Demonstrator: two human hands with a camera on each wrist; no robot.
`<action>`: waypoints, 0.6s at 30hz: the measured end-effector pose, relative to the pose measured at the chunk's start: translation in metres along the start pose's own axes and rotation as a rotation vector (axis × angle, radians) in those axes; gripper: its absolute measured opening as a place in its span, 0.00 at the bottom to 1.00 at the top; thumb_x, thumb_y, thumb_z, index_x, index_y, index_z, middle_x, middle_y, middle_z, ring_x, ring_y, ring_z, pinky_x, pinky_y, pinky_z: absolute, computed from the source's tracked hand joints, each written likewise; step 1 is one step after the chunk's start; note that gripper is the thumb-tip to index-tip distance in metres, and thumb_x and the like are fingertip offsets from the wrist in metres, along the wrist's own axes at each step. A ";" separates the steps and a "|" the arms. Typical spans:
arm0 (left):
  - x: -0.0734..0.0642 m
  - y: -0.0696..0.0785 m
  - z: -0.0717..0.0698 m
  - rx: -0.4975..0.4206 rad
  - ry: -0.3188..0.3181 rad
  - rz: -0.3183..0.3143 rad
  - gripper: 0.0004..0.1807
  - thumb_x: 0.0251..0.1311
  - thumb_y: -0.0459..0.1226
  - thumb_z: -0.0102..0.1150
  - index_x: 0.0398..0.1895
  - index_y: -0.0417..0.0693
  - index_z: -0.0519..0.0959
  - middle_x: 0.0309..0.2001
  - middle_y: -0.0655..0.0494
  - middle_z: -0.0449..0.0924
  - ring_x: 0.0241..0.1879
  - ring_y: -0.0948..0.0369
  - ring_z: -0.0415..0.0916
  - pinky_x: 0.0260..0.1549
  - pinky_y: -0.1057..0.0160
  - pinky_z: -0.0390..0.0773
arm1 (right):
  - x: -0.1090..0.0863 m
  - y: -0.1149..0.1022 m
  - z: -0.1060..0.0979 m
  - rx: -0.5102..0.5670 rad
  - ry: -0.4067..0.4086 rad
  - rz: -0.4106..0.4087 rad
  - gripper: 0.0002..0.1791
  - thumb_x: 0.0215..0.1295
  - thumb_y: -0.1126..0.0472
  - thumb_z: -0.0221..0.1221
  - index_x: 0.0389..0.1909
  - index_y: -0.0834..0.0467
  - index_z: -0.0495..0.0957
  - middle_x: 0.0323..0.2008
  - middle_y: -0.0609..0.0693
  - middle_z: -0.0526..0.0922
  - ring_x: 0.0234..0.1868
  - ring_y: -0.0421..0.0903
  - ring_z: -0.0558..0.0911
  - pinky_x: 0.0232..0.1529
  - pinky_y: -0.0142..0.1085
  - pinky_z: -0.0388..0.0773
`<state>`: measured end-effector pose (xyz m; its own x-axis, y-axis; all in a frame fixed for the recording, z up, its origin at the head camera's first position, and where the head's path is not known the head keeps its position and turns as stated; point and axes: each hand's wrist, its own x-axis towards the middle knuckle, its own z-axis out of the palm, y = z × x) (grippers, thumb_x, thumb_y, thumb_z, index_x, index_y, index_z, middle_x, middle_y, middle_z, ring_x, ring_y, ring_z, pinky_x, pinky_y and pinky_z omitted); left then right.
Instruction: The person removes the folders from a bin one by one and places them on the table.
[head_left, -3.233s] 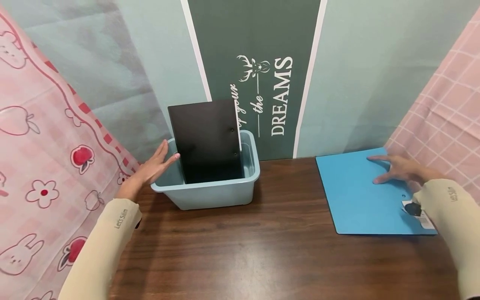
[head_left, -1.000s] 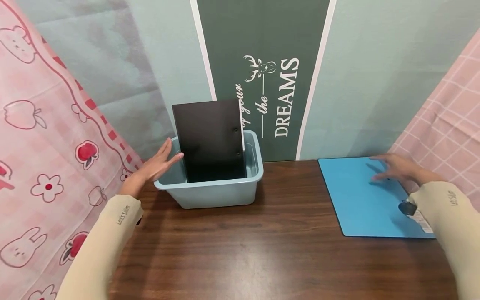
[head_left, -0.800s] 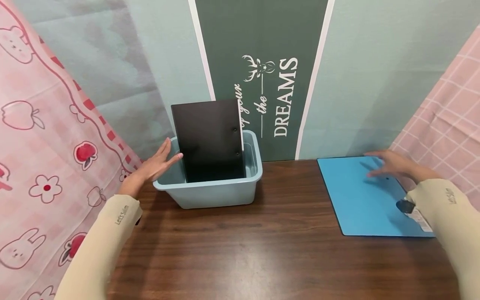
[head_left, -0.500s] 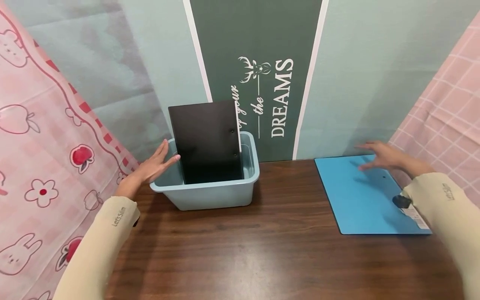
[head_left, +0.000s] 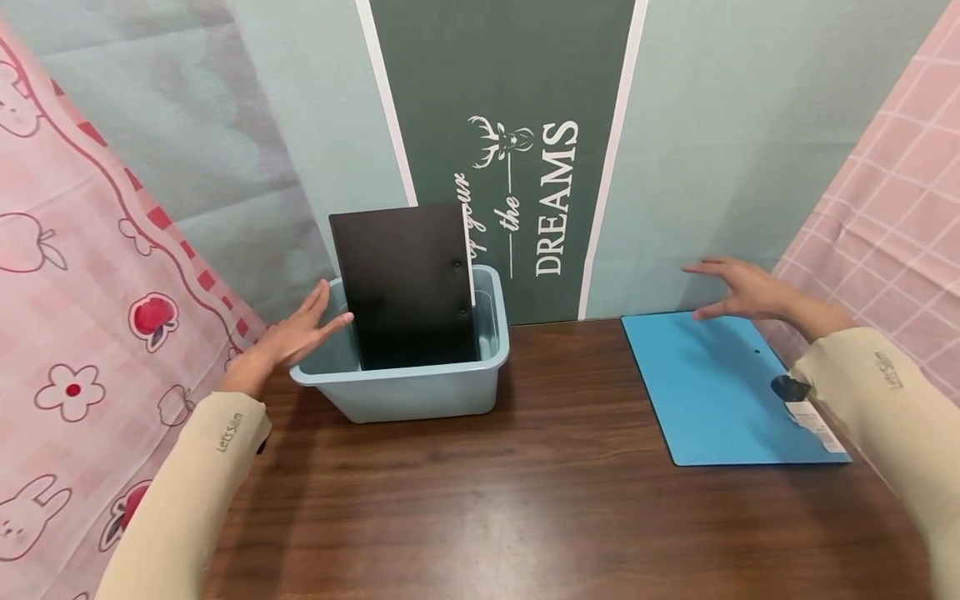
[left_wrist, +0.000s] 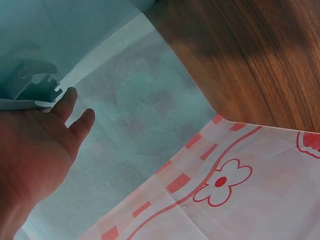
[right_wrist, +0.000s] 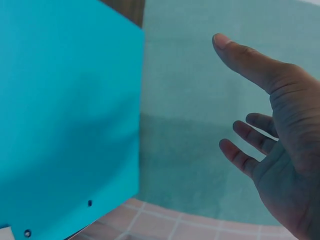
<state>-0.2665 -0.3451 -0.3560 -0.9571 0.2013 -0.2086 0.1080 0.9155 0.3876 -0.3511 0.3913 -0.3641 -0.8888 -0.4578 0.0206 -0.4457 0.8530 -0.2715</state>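
Note:
In the head view my left hand (head_left: 296, 333) lies at the left rim of a light blue plastic tub (head_left: 405, 392), fingers extended and thumb apart. A black rectangular board (head_left: 408, 287) stands in the tub, tilted, its upper half above the rim and its lower edge hidden. At the right a flat blue board (head_left: 720, 400) lies on the table, with a white label (head_left: 817, 427) near its front right corner. My right hand (head_left: 750, 292) hovers over the blue board's back edge, fingers spread. The right wrist view shows that hand (right_wrist: 285, 125) holding nothing, apart from the board.
The dark wood table (head_left: 480, 517) spreads in front of the tub and between it and the blue board. A printed cloth (head_left: 502, 83) hangs behind. Pink cloths close in the left side (head_left: 97, 325) and the right side (head_left: 892, 208).
My right hand has risen off the blue board and moved back and leftward. The blue board has turned slightly since the earliest frame. My left hand stays at the tub's rim.

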 end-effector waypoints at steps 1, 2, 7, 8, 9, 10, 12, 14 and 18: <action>0.000 0.000 0.000 0.002 -0.001 0.000 0.52 0.77 0.70 0.33 0.85 0.56 0.21 0.86 0.52 0.15 0.84 0.35 0.34 0.70 0.19 0.38 | 0.002 -0.004 -0.002 0.000 0.007 -0.002 0.52 0.54 0.53 0.81 0.76 0.67 0.67 0.75 0.80 0.59 0.73 0.81 0.60 0.64 0.79 0.62; 0.000 0.000 0.000 0.003 -0.003 0.000 0.52 0.77 0.70 0.33 0.85 0.56 0.21 0.86 0.52 0.15 0.84 0.35 0.34 0.70 0.19 0.38 | 0.004 -0.008 -0.004 0.001 0.012 -0.004 0.52 0.54 0.52 0.81 0.76 0.66 0.67 0.75 0.79 0.59 0.73 0.81 0.60 0.64 0.79 0.63; 0.000 -0.001 -0.002 0.013 -0.007 0.000 0.52 0.77 0.69 0.33 0.85 0.56 0.21 0.86 0.52 0.15 0.83 0.34 0.35 0.70 0.19 0.40 | 0.014 -0.026 -0.012 -0.012 0.039 -0.045 0.51 0.55 0.52 0.80 0.76 0.64 0.68 0.76 0.77 0.60 0.73 0.79 0.62 0.61 0.76 0.69; 0.000 -0.002 -0.002 0.017 -0.006 0.001 0.52 0.77 0.69 0.33 0.85 0.55 0.21 0.86 0.51 0.15 0.83 0.33 0.36 0.70 0.19 0.41 | 0.017 -0.030 -0.013 -0.017 0.045 -0.059 0.51 0.55 0.52 0.80 0.77 0.64 0.68 0.76 0.76 0.61 0.73 0.78 0.63 0.61 0.75 0.70; 0.000 -0.002 -0.002 0.023 -0.005 0.001 0.52 0.77 0.69 0.33 0.85 0.55 0.21 0.86 0.51 0.15 0.83 0.33 0.36 0.70 0.20 0.42 | 0.019 -0.033 -0.015 -0.020 0.048 -0.071 0.51 0.55 0.52 0.80 0.77 0.64 0.68 0.76 0.76 0.61 0.72 0.78 0.64 0.60 0.75 0.72; 0.000 -0.003 -0.002 0.029 -0.005 0.001 0.52 0.77 0.69 0.33 0.85 0.55 0.21 0.86 0.51 0.15 0.83 0.33 0.37 0.70 0.20 0.43 | 0.021 -0.036 -0.016 -0.022 0.053 -0.083 0.51 0.55 0.53 0.80 0.77 0.63 0.68 0.76 0.76 0.61 0.72 0.77 0.65 0.58 0.73 0.74; 0.000 -0.003 -0.001 0.036 -0.005 0.002 0.53 0.77 0.69 0.33 0.85 0.54 0.22 0.86 0.50 0.16 0.83 0.33 0.37 0.70 0.20 0.43 | 0.024 -0.044 -0.018 -0.012 0.062 -0.101 0.51 0.55 0.53 0.80 0.77 0.63 0.68 0.76 0.75 0.62 0.72 0.76 0.66 0.57 0.71 0.76; 0.000 -0.003 -0.002 0.043 -0.007 0.002 0.53 0.77 0.69 0.33 0.85 0.54 0.22 0.86 0.50 0.15 0.83 0.33 0.37 0.70 0.20 0.43 | 0.027 -0.050 -0.021 0.001 0.073 -0.119 0.50 0.56 0.53 0.80 0.77 0.63 0.68 0.76 0.74 0.62 0.72 0.75 0.66 0.57 0.71 0.77; 0.001 -0.003 -0.003 0.033 -0.006 0.005 0.53 0.77 0.69 0.33 0.85 0.54 0.21 0.85 0.50 0.14 0.83 0.32 0.36 0.70 0.19 0.42 | 0.033 -0.062 -0.026 0.028 0.091 -0.145 0.50 0.56 0.53 0.80 0.77 0.61 0.68 0.77 0.71 0.63 0.73 0.73 0.66 0.58 0.70 0.77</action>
<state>-0.2686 -0.3484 -0.3546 -0.9549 0.2075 -0.2124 0.1215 0.9257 0.3583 -0.3560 0.3296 -0.3217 -0.8218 -0.5502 0.1479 -0.5681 0.7716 -0.2860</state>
